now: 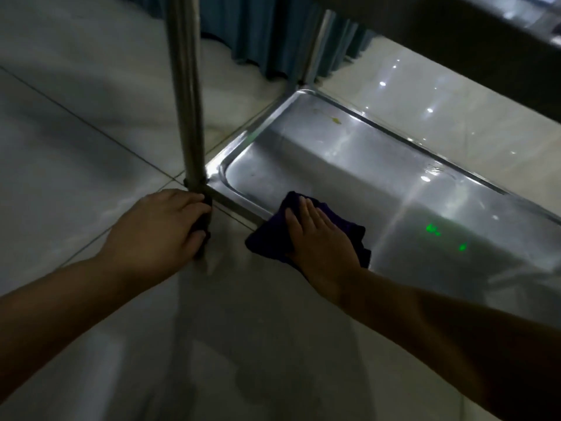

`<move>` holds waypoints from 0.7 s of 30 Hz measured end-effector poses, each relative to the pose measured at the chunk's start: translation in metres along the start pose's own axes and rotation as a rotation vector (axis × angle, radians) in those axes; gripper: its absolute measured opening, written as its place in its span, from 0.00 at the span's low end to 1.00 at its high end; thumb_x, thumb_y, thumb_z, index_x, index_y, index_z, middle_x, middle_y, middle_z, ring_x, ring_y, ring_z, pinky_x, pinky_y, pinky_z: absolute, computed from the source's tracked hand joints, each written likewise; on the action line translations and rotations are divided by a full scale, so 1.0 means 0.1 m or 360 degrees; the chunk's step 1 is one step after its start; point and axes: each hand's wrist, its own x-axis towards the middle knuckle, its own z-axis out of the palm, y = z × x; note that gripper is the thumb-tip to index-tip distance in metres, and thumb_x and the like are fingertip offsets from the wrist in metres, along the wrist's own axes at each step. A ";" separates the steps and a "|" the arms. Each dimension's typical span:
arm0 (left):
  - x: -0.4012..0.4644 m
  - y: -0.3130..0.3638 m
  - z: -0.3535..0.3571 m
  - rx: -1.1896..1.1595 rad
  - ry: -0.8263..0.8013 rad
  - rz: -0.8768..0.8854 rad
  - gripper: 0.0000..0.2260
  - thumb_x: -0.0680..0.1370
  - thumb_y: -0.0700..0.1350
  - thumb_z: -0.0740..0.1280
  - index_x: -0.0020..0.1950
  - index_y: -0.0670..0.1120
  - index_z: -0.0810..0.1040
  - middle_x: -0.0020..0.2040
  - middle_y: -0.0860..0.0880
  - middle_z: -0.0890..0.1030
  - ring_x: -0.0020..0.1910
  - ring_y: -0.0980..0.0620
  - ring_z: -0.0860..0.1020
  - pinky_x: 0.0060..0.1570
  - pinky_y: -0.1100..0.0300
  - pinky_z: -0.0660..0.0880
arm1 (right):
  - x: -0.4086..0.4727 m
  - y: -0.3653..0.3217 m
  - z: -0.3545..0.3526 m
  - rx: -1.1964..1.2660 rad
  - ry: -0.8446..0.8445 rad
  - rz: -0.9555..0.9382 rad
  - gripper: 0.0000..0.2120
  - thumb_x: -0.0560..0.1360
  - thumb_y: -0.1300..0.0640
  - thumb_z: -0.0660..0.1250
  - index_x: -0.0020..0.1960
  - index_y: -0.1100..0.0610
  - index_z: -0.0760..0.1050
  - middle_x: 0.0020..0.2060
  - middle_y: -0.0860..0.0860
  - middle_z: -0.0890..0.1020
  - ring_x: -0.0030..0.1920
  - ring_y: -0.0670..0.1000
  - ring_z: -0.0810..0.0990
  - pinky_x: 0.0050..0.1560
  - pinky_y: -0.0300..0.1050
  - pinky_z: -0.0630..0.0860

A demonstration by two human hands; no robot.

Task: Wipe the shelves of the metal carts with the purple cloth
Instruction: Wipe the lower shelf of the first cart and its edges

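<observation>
Purple cloth (309, 229), dark and crumpled, lies under the right hand (318, 235), fingers straight and together, at the near-left corner of the shiny steel bottom shelf (349, 165). The left hand (158, 229) grips the cart's black caster (204, 226). Best to press evenly and sweep toward the yellowish specks (334, 119).

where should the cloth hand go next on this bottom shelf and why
Probably slide the right hand, pressed flat on the purple cloth, away toward the far corner of the bottom shelf. The cloth sits at the near edge, and a yellowish speck lies near that corner. The left hand grips the cart's wheel.
</observation>
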 end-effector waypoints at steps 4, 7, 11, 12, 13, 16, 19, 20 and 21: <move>-0.10 -0.09 0.00 -0.0047 -0.0050 -0.0173 0.18 0.70 0.42 0.73 0.59 0.43 0.80 0.58 0.43 0.80 0.55 0.42 0.78 0.52 0.47 0.74 | 0.50 -0.34 -0.15 0.0058 0.0089 -0.0008 0.36 0.79 0.53 0.65 0.78 0.63 0.49 0.76 0.65 0.53 0.77 0.62 0.52 0.75 0.53 0.48; -0.16 -0.09 0.00 -0.0068 -0.0099 -0.0265 0.18 0.74 0.43 0.70 0.64 0.45 0.77 0.62 0.45 0.78 0.61 0.44 0.75 0.58 0.48 0.71 | 0.83 -0.57 -0.25 0.0047 0.0106 -0.0003 0.36 0.78 0.53 0.66 0.77 0.62 0.50 0.75 0.65 0.56 0.76 0.62 0.54 0.75 0.55 0.51; -0.19 -0.02 0.02 -0.0056 -0.0211 -0.0325 0.19 0.75 0.43 0.68 0.65 0.44 0.76 0.63 0.44 0.77 0.63 0.44 0.74 0.61 0.49 0.69 | 0.97 -0.65 -0.27 0.0035 0.0143 0.0019 0.35 0.78 0.54 0.65 0.77 0.62 0.50 0.75 0.66 0.56 0.76 0.62 0.55 0.74 0.55 0.53; -0.18 0.01 0.03 -0.0057 -0.0230 -0.0320 0.18 0.74 0.42 0.69 0.64 0.43 0.77 0.61 0.43 0.78 0.61 0.43 0.75 0.59 0.48 0.70 | 0.93 -0.62 -0.26 0.0051 0.0149 0.0023 0.35 0.78 0.53 0.65 0.77 0.62 0.50 0.75 0.65 0.56 0.76 0.62 0.56 0.74 0.54 0.54; -0.17 0.04 0.03 -0.0057 -0.0236 -0.0311 0.18 0.73 0.41 0.70 0.62 0.42 0.78 0.59 0.42 0.80 0.58 0.42 0.76 0.56 0.47 0.72 | 0.88 -0.59 -0.25 0.0065 0.0161 0.0018 0.35 0.79 0.53 0.65 0.77 0.62 0.50 0.75 0.65 0.56 0.76 0.62 0.56 0.74 0.54 0.54; -0.10 0.20 0.02 -0.0059 -0.0152 -0.0185 0.15 0.69 0.38 0.74 0.55 0.40 0.81 0.50 0.40 0.82 0.49 0.39 0.80 0.47 0.46 0.76 | 0.59 -0.42 -0.18 0.0067 0.0173 0.0002 0.33 0.80 0.52 0.62 0.77 0.62 0.50 0.75 0.66 0.56 0.76 0.62 0.55 0.74 0.53 0.54; 0.01 0.44 0.04 -0.0061 -0.0078 -0.0075 0.12 0.71 0.40 0.71 0.54 0.42 0.81 0.50 0.42 0.82 0.49 0.41 0.80 0.47 0.47 0.76 | 0.14 -0.13 -0.06 0.0066 0.0119 -0.0011 0.32 0.82 0.50 0.57 0.78 0.61 0.46 0.76 0.65 0.51 0.77 0.61 0.50 0.75 0.51 0.48; 0.05 0.52 0.06 -0.0079 -0.0073 -0.0065 0.12 0.72 0.40 0.70 0.55 0.42 0.81 0.51 0.42 0.82 0.50 0.41 0.79 0.49 0.48 0.75 | -0.05 -0.01 -0.01 0.0054 0.0070 -0.0015 0.32 0.83 0.49 0.56 0.78 0.61 0.44 0.77 0.64 0.48 0.77 0.60 0.48 0.75 0.50 0.44; 0.09 0.61 0.08 -0.0098 -0.0064 -0.0048 0.13 0.72 0.41 0.69 0.56 0.42 0.80 0.52 0.42 0.82 0.51 0.41 0.79 0.50 0.48 0.75 | -0.25 0.12 0.05 0.0042 0.0038 -0.0010 0.33 0.83 0.49 0.56 0.78 0.61 0.44 0.77 0.64 0.47 0.78 0.60 0.48 0.74 0.49 0.41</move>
